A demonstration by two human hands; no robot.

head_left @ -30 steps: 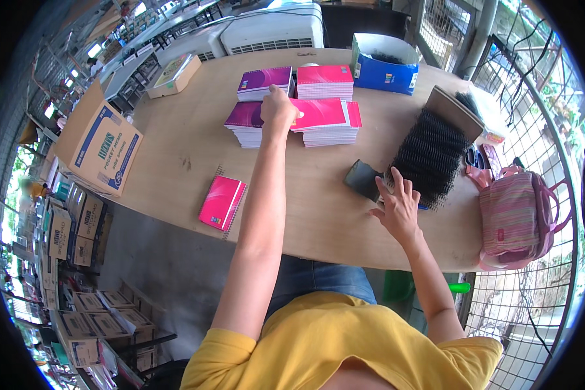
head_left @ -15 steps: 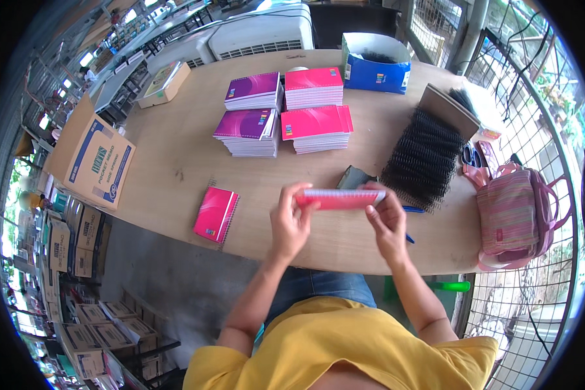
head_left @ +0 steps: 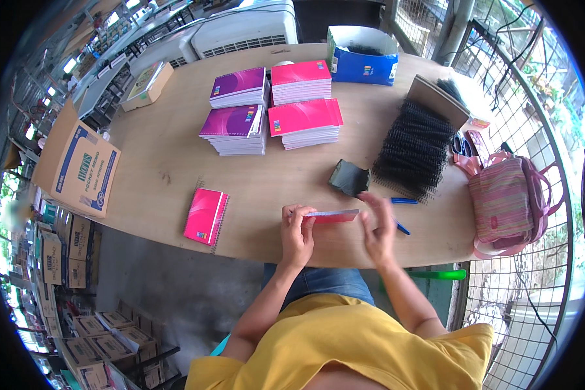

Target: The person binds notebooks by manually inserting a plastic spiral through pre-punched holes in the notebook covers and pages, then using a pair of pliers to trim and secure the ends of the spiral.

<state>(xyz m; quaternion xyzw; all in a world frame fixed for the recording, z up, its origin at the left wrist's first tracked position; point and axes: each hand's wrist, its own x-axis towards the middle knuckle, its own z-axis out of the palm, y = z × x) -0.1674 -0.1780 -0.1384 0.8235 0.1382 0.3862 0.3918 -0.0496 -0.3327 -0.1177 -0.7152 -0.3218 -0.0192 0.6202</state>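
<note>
My left hand point(head_left: 297, 235) grips the left end of a thin pink notepad point(head_left: 335, 217) between thumb and fingers, holding it nearly edge-on above the table's near side. My right hand point(head_left: 379, 229) is beside the notepad's right end, somewhat smeared by motion, thumb apart from the fingers and nothing visible in it. Just beyond it lies a dark grey-green block point(head_left: 350, 178). To the left, a pink spiral notebook point(head_left: 205, 216) lies flat with a black coil along its right side.
Stacked purple pads point(head_left: 234, 121) and pink pads point(head_left: 304, 117) stand mid-table. On the right are black spiral coils point(head_left: 412, 151), blue pens point(head_left: 403, 201), scissors point(head_left: 460, 144) and a striped bag point(head_left: 510, 200). A blue box point(head_left: 364, 67) stands behind, a cardboard carton point(head_left: 78, 162) at left.
My right hand has let go of the notepad's right end and moved slightly off it. The left hand keeps the notepad, now lower and tilted more edge-on. The whole view has shifted slightly.
</note>
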